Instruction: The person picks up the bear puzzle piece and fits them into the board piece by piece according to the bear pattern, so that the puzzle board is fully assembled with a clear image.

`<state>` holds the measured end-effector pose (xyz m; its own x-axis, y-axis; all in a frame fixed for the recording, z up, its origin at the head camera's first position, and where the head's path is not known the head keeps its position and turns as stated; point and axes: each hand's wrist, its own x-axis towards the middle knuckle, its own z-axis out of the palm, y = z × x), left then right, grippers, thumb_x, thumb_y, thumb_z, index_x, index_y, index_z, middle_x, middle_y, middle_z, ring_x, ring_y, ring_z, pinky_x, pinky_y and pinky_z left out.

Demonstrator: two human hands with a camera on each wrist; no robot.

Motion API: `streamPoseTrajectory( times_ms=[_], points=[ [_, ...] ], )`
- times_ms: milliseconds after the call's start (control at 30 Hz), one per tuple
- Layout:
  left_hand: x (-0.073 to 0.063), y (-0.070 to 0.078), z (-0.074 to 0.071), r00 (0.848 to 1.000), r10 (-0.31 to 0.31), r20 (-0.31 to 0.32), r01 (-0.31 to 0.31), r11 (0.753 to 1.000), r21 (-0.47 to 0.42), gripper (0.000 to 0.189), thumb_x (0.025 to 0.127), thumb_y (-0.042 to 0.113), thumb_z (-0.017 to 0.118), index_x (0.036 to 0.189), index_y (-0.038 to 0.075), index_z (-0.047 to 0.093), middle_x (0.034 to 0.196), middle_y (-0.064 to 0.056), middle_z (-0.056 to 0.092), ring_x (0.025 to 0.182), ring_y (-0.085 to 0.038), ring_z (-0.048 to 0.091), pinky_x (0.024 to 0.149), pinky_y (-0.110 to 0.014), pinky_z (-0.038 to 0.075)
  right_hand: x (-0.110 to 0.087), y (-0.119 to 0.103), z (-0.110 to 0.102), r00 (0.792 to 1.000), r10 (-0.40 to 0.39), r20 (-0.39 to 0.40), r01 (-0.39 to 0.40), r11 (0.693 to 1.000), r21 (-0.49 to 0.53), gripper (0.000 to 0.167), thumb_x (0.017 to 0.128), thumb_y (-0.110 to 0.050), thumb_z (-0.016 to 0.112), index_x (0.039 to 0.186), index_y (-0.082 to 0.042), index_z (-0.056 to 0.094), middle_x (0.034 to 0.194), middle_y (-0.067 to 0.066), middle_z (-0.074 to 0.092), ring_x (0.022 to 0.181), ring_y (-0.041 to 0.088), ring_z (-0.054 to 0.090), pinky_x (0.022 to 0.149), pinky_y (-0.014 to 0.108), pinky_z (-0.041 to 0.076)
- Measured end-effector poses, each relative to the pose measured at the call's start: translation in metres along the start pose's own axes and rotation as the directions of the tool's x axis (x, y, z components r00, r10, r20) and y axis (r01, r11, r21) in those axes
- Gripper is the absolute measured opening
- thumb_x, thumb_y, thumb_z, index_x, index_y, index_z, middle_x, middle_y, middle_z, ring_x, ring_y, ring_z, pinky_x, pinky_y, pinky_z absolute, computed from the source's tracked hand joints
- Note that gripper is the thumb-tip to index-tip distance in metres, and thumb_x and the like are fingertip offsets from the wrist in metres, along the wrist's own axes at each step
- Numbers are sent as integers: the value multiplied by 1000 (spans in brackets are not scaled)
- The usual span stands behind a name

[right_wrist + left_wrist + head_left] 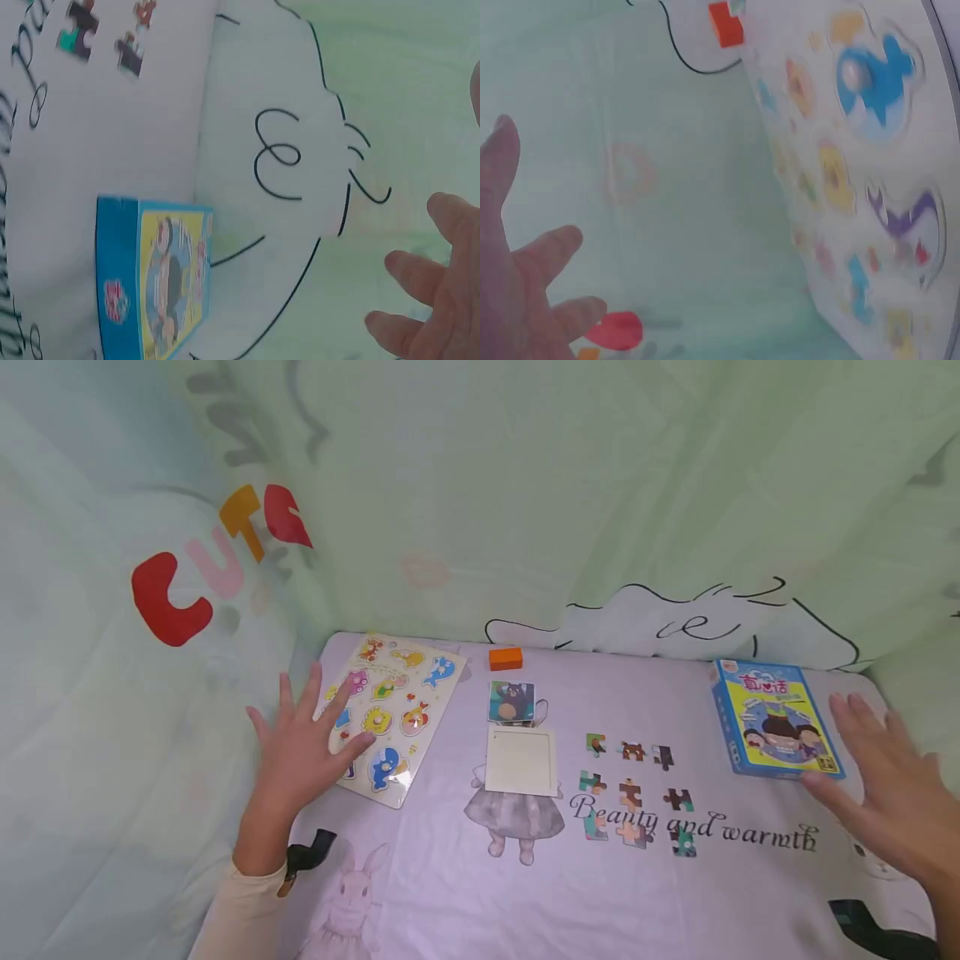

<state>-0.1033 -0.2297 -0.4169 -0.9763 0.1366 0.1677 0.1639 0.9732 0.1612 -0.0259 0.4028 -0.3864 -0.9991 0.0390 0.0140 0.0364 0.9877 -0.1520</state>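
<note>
My left hand (303, 752), its fingers spread, hovers by a white knob puzzle board (420, 752) with colourful animal pieces. In the left wrist view a blue whale piece (874, 79) with a round knob shows on that board. On the right, my right hand (885, 777) is spread over the side of a blue and yellow card box (783, 718), holding nothing. Between the hands lie several loose jigsaw pieces (632, 792) in rows. To their left sits a square cream puzzle frame (521, 762), with a small bear picture card (512, 702) just behind it.
An orange block (506, 658) stands near the back edge of the table. The table wears a white printed cloth (465, 893). Pale green curtain fabric (465, 493) with lettering hangs behind and at both sides.
</note>
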Motion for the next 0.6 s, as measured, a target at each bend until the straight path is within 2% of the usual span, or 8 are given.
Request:
streamPoseTrajectory(
  times_ms=[100,200,333,433,600],
  points=[
    [-3,11,8,998,29,-63,-36,994,-105,79,92,58,62,159,25,36,170,-15,19,154,-52,13,105,-87,12,6,-10,2,1000,0,25,-1,998,55,98,97,-55,53,162,-18,-11,168,26,-4,149,60,3,98,85,19],
    [-4,25,19,992,52,-115,-81,961,-265,71,96,45,65,157,19,41,168,-13,27,154,-44,25,112,-75,25,16,-22,5,998,12,55,-16,997,78,95,98,-56,53,163,-22,-6,158,36,26,132,66,32,88,83,36],
    [-5,47,36,992,35,-121,-89,877,-472,60,99,37,64,153,16,48,165,-9,36,151,-34,37,114,-61,37,32,-41,15,997,-31,76,21,992,126,85,100,-56,52,165,-25,6,139,35,54,118,64,46,83,77,41],
    [-4,66,50,994,18,-106,-75,819,-569,53,100,34,64,149,17,53,160,-7,44,147,-31,43,114,-59,39,44,-57,26,994,-88,69,74,979,189,77,101,-54,53,164,-22,20,131,31,63,116,58,53,82,72,44],
    [-3,96,76,997,28,-77,-71,765,-640,47,98,27,68,142,13,61,151,-6,55,143,-27,49,113,-51,43,65,-77,53,983,-181,32,165,946,280,64,99,-50,61,149,-11,51,113,23,71,105,45,64,79,59,54]
  ],
)
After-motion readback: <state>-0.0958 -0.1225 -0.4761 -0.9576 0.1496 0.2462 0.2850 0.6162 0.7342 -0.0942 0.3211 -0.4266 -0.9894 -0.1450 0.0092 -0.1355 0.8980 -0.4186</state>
